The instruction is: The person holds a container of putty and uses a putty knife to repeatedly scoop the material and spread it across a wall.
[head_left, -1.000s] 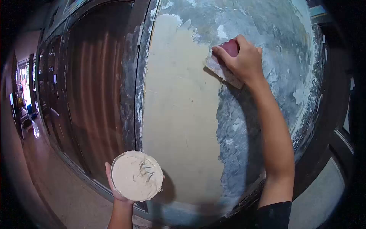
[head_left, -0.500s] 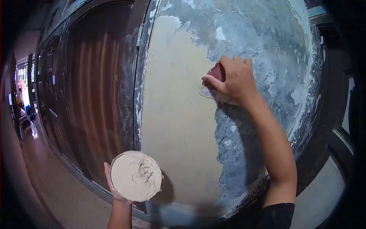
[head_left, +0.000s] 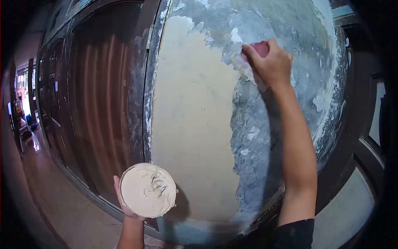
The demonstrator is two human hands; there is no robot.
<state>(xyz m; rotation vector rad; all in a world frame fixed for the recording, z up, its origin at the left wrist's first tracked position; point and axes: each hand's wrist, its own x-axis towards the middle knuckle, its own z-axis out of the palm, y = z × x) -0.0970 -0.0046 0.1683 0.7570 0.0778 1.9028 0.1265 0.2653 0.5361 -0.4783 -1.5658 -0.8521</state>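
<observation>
My left hand is wrapped around a round bowl from below and the side. Cream-coloured putty fills it, with ridged marks right of its middle. Higher up, my right hand is closed on a putty spreader with a reddish upper part and a pale, putty-smeared edge. That edge lies against the wall panel, at the border between a smooth cream putty coat and the rough blue-grey surface. The fingers partly hide the spreader.
Left of the panel stands a dark wooden frame with a brown ribbed panel. At the right is a dark panelled door frame. The floor runs along the lower left towards a bright opening.
My right hand has moved up and to the right with the spreader, and the tool is turned differently. The bowl in my left hand has stayed almost in place.
</observation>
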